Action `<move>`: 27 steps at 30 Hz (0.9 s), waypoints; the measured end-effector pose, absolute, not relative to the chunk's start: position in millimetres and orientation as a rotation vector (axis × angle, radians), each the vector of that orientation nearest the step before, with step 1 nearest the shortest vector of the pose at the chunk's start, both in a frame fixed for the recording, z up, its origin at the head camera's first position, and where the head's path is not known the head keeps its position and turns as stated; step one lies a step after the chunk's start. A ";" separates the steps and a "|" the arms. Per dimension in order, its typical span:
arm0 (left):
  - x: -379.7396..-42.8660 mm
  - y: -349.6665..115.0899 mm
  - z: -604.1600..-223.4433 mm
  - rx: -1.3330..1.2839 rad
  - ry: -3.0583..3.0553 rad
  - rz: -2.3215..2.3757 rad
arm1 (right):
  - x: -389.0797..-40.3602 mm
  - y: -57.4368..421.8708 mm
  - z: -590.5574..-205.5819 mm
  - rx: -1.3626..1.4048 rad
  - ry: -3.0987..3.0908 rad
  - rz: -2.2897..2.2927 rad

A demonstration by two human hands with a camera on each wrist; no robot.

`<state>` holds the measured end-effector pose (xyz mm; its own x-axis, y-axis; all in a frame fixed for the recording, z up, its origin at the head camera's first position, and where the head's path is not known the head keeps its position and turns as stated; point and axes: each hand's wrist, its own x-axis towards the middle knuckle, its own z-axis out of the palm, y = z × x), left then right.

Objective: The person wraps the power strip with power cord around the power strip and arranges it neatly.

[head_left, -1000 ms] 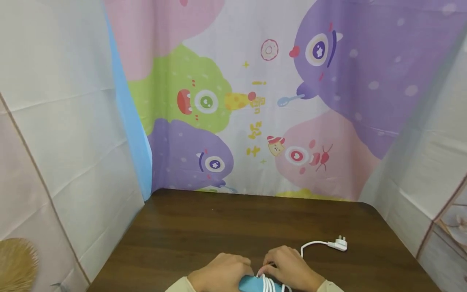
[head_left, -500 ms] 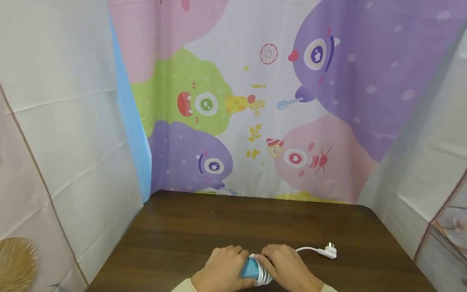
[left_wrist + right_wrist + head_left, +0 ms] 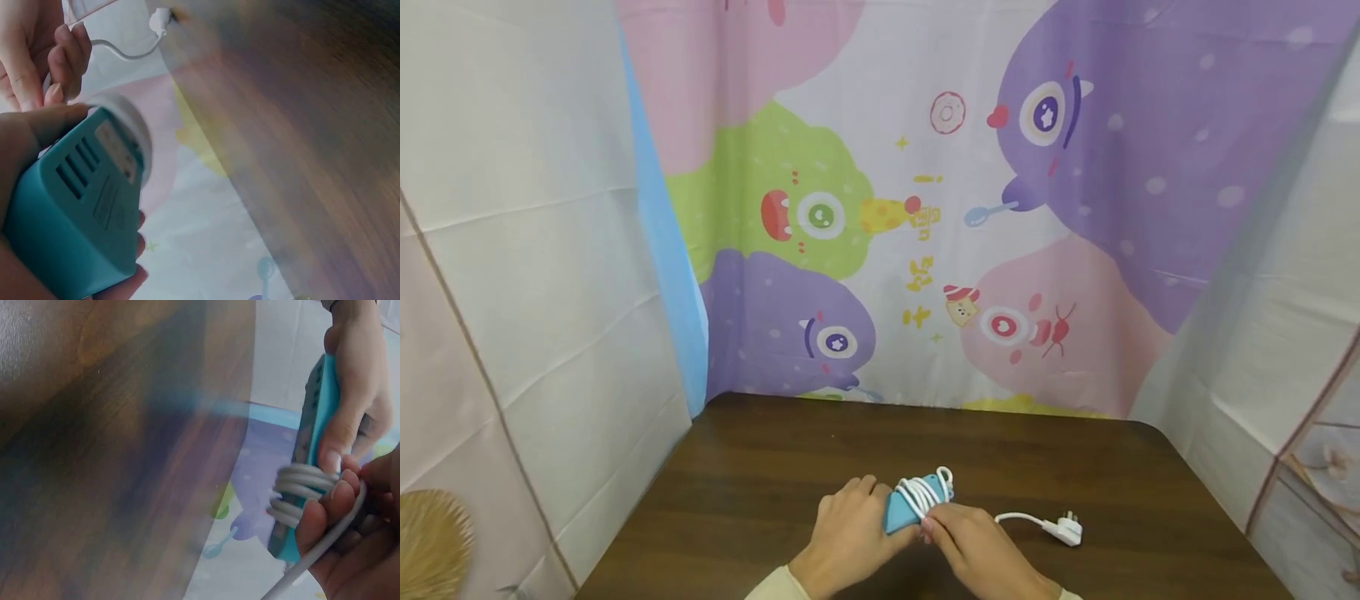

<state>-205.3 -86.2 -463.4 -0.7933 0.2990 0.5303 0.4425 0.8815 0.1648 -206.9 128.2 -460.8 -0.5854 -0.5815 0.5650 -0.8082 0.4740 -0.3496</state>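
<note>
A teal power strip (image 3: 898, 514), with white cord (image 3: 917, 495) wound several times about it, is between my two hands. My left hand (image 3: 847, 522) grips the strip at its left end, fingers round its body in the left wrist view. Dark slots show on the strip's face (image 3: 78, 167) there. My right hand (image 3: 983, 550) holds the cord close beside the strip, its fingers curled round the cord (image 3: 328, 540) in the right wrist view. From the right hand the free end of the cord runs to a white three-pin plug (image 3: 1067, 529) on the right.
A dark brown wooden table (image 3: 760, 467) lies beneath the hands. Behind it hangs a curtain (image 3: 895, 358) with cartoon monsters, and pale cloth panels (image 3: 550, 292) stand on both sides.
The strip has come up and away from my body and tilted, showing more of the wound cord. My right hand has shifted to its near side. The plug has moved left and nearer.
</note>
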 end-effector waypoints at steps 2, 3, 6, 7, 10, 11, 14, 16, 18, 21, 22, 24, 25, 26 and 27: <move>-206.3 -85.0 -463.6 -0.524 -2.501 -0.413 | -206.1 127.4 -460.8 1.145 -2.343 0.898; -207.0 -84.3 -463.5 -0.513 -2.485 -0.438 | -205.9 127.1 -461.1 1.134 -2.340 0.932; -208.8 -83.3 -460.8 -0.462 -2.447 -0.524 | -204.9 127.9 -463.3 1.109 -2.376 1.079; -209.3 -83.6 -460.1 -0.445 -2.450 -0.560 | -204.7 128.4 -464.5 1.109 -2.395 1.137; -210.6 -85.4 -458.6 -0.407 -2.487 -0.704 | -204.7 129.9 -468.8 1.124 -2.427 1.273; -210.7 -86.5 -458.3 -0.404 -2.511 -0.758 | -205.1 130.2 -470.3 1.137 -2.421 1.300; -212.1 -90.3 -457.3 -0.409 -2.565 -0.992 | -207.3 131.3 -474.5 1.163 -2.395 1.327; -214.5 -93.0 -455.8 -0.404 -2.576 -1.163 | -208.8 132.4 -477.1 1.185 -2.377 1.333; -216.2 -95.3 -453.7 -0.397 -2.568 -1.344 | -210.1 133.9 -480.2 1.221 -2.368 1.351; -217.0 -96.8 -450.2 -0.357 -2.547 -1.587 | -212.8 135.5 -485.3 1.289 -2.350 1.380; -216.6 -96.9 -449.3 -0.346 -2.544 -1.665 | -214.1 135.9 -487.0 1.318 -2.339 1.381; -215.7 -97.1 -447.3 -0.334 -2.531 -1.796 | -217.7 136.8 -490.3 1.363 -2.312 1.356; -215.4 -97.6 -446.4 -0.352 -2.524 -1.841 | -219.7 137.6 -491.8 1.376 -2.300 1.334; -214.8 -98.4 -445.7 -0.386 -2.531 -1.875 | -221.6 138.7 -492.9 1.388 -2.288 1.308; -214.3 -99.8 -444.8 -0.440 -2.547 -1.884 | -223.4 140.3 -493.9 1.404 -2.282 1.288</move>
